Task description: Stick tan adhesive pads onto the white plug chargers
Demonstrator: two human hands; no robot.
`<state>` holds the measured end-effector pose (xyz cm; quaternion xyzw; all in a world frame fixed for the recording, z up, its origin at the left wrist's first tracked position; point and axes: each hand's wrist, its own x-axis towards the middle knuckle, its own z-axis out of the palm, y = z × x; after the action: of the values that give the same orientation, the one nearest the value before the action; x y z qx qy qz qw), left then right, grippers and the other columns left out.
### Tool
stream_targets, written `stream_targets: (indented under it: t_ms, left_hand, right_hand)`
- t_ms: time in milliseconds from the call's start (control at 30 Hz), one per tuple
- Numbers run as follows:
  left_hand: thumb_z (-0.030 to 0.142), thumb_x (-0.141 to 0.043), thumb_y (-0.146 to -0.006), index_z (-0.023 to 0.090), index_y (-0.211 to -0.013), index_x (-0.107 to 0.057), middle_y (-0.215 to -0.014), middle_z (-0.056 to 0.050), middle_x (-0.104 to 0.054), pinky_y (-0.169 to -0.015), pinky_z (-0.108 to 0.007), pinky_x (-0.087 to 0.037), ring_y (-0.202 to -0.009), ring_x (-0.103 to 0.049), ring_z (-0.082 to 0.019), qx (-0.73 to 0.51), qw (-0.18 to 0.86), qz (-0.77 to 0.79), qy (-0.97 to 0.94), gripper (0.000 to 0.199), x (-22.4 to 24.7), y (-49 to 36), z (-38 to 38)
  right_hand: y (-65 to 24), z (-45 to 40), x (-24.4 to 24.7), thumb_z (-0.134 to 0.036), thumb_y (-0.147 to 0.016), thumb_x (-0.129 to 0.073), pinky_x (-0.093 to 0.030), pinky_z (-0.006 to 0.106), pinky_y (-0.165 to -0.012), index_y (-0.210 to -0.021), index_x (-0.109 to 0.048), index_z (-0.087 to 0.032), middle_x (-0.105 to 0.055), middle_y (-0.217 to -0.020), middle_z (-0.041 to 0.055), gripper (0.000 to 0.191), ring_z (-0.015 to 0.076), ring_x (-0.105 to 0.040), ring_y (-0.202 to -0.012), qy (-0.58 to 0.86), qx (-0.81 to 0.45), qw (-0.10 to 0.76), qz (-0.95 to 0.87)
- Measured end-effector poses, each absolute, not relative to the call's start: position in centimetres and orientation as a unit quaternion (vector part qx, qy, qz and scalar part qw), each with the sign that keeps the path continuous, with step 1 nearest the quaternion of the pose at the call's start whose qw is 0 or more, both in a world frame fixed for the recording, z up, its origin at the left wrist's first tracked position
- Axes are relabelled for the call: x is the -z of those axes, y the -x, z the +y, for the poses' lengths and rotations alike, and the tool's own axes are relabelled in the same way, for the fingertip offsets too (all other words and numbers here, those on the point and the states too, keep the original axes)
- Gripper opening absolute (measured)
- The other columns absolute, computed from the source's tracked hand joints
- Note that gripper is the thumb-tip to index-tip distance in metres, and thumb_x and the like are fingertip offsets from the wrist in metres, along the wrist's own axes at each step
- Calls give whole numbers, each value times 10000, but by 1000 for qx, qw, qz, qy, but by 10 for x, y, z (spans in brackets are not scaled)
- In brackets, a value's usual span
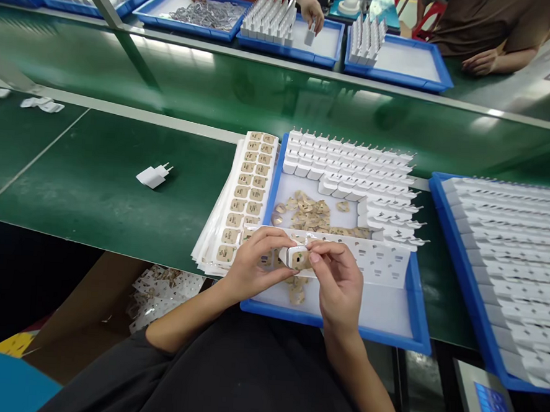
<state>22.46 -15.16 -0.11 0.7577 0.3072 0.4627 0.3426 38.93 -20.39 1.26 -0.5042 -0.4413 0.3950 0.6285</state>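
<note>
The small white plastic plug block (291, 257) is up in both hands, over the near part of the blue plastic tray (418, 305). The left hand (253, 264) pinches it by its sides, thumb below and fingers above. The right hand (345, 285) has its thumb and finger close together, pinching the edge of the thin tan film (301, 259) on its flat face.

The block looks light, hard and a bit slippery, so its stiff sides seem the best place to hold. The film looks soft and bendy. It may crease or rip, so a small grip on one edge should work best. Loose tan film bits (312, 213) lie in the tray, near rows of white plugs (347, 157).
</note>
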Motion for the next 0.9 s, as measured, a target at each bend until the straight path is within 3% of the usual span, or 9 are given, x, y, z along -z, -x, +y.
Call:
stream_targets:
  t_ms: [900]
  left_hand:
    - [255, -771, -823, 223, -1118, -622, -1041, -63, -636, -867, -353, -547, -1000, -644, -213, -469, 327, 321, -755, 332, -2, -227, -154]
  right_hand:
    - [-380, -206, -14, -221, -913, -686, -531, 334, -837, -954, -651, -249, -641, -933, 26, 61, 194, -630, -964, 547, -330, 606, -474]
